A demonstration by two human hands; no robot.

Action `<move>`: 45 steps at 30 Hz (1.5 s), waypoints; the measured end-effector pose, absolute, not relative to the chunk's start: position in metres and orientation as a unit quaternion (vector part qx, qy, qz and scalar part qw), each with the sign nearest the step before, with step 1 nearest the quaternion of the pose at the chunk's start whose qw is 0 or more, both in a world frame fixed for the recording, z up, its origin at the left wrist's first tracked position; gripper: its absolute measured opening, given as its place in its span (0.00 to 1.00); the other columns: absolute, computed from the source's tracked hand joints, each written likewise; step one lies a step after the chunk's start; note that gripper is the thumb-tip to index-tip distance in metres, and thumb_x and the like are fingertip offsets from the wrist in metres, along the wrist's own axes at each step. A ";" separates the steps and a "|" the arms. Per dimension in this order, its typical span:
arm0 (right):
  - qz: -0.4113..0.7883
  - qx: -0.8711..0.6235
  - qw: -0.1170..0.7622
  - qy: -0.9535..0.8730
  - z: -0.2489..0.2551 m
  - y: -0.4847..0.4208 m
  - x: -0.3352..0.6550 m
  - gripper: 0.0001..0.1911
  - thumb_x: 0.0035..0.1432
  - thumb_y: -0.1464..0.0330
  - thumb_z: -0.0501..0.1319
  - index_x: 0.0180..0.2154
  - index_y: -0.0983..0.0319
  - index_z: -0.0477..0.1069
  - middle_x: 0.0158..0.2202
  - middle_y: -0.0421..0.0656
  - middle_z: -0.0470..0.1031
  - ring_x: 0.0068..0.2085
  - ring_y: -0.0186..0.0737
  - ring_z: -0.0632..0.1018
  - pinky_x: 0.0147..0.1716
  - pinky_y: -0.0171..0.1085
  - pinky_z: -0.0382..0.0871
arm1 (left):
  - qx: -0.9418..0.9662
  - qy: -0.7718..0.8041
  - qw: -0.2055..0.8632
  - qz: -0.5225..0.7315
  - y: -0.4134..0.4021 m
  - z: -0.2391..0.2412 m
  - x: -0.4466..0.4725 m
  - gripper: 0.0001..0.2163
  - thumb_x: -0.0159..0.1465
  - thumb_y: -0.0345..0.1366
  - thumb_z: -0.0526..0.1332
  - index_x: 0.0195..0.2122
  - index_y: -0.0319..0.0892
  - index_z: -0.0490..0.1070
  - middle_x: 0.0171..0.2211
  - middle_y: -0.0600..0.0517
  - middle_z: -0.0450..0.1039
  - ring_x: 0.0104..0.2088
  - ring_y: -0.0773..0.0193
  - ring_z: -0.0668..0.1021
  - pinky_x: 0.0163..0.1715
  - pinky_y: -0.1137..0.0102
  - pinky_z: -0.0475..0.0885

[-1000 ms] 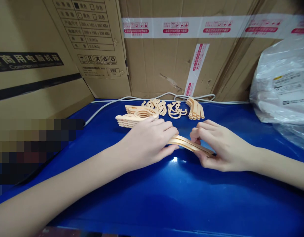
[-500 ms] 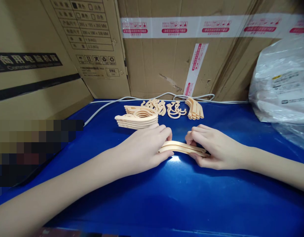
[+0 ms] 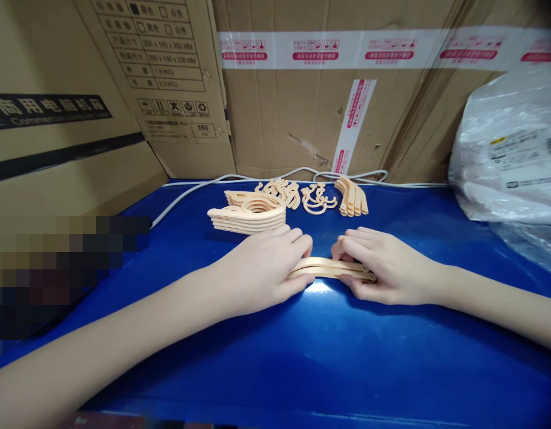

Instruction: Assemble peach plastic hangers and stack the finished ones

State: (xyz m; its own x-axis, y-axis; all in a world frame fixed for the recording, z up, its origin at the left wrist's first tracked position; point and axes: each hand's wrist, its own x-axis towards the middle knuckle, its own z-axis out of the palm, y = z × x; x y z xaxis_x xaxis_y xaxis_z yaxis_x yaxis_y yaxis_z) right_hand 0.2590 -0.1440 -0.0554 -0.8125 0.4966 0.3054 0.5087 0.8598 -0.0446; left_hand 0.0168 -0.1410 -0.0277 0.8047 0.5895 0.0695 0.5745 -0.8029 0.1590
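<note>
Two curved beige plastic strips, which look like folding hanger arms (image 3: 327, 268), lie side by side between my hands, low over the blue table. My left hand (image 3: 275, 268) pinches their left end between thumb and bent fingers. Around their right end my right hand (image 3: 376, 268) is closed, with the thumb on the near side. Beyond my left hand sits a stack of curved beige hanger pieces (image 3: 248, 217). Farther back are a heap of small beige hooks (image 3: 279, 192), a few hook pieces (image 3: 318, 199) and a bundle of curved strips (image 3: 352, 198).
A white cable (image 3: 222, 177) runs along the back of the blue table (image 3: 329, 357). Cardboard boxes (image 3: 284, 113) stand behind and at the left. A clear plastic bag with a label (image 3: 503, 149) bulges at the right. A pixelated patch covers the left edge.
The two strips have been drawn closer together, leaving a narrower gap between them. My right hand has shifted slightly left along them; my left hand has hardly moved.
</note>
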 end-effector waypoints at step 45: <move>-0.153 -0.271 0.083 -0.947 -0.045 -0.129 0.263 0.25 0.59 0.80 0.51 0.57 0.70 0.68 0.57 0.54 0.72 0.54 0.43 0.77 0.51 0.40 0.74 | 0.952 0.294 0.054 0.068 -0.136 -0.026 0.015 0.11 0.69 0.41 0.56 0.42 0.38 0.71 0.36 0.50 0.72 0.33 0.62 0.71 0.31 0.70 0.61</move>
